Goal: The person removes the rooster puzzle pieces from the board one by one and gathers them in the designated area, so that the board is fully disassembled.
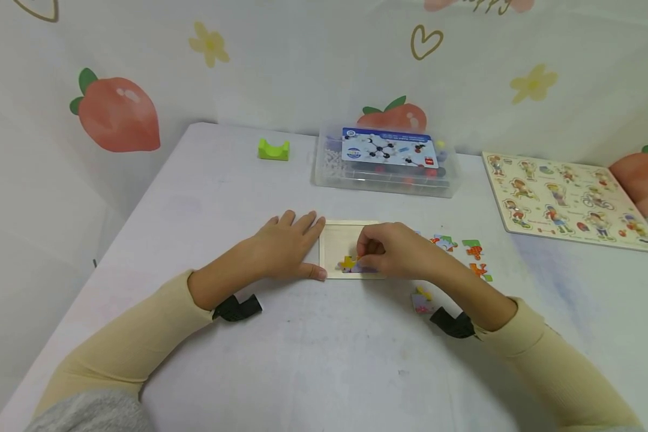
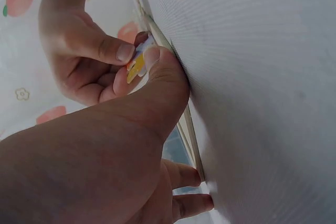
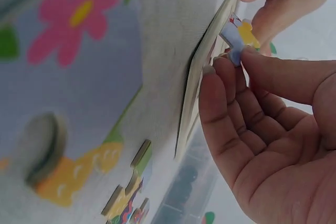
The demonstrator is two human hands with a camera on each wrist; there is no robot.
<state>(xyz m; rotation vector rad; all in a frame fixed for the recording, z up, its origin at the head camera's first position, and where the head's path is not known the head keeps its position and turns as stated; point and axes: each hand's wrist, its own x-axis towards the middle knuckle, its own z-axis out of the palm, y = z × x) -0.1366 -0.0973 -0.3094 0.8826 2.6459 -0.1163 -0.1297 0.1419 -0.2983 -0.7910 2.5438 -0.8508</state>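
A shallow wooden puzzle tray (image 1: 351, 222) lies between the two hands. My right hand (image 1: 396, 249) pinches a yellow and lilac jigsaw piece (image 3: 239, 32) between thumb and fingers, low in the tray. In the left wrist view this piece (image 2: 137, 66) sits near the tray's edge, partly covered by fingers. My left hand (image 1: 281, 249) lies spread at the tray's left side. Its thumb touches the lower left corner and its index finger reaches the upper left one. Whether another piece lies under the right hand, I cannot tell.
Right of the tray are loose jigsaw pieces (image 1: 473, 249), and a lilac piece (image 1: 422, 302) lies nearer the front. Behind stand a clear plastic case (image 1: 383, 183) and a green block (image 1: 273, 150). A picture board (image 1: 572, 201) rests at the back right.
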